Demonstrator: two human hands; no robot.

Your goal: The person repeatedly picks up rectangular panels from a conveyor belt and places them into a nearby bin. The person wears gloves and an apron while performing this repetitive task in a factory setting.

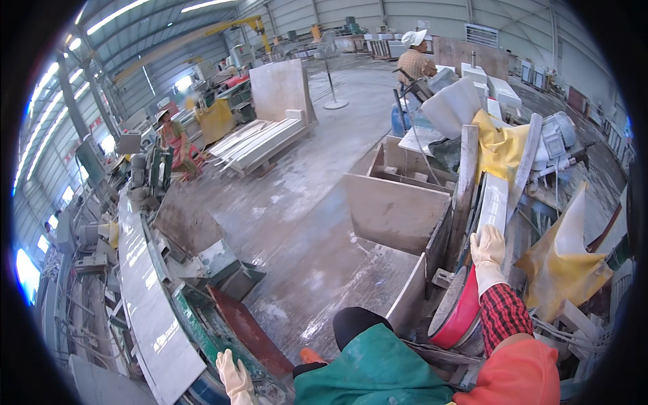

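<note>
Gloves on both hands: left hand (235,378) hangs loose and empty down by the long pale slab (145,290) on the machine bed, right hand (487,251) rests flat on a white stone strip (493,202) leaning above a red disc (462,314). Beyond that, wet grey floor (297,209), stacked slabs (260,138), two other workers, big hall

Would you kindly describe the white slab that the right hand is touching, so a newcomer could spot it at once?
Start at the cluttered rack of boards on the right, beside the wet floor. The right hand, in a pale glove, rests at the foot of a narrow white slab standing on edge. It is glossy white, wedged between a grey plank and a yellow apron.
</note>
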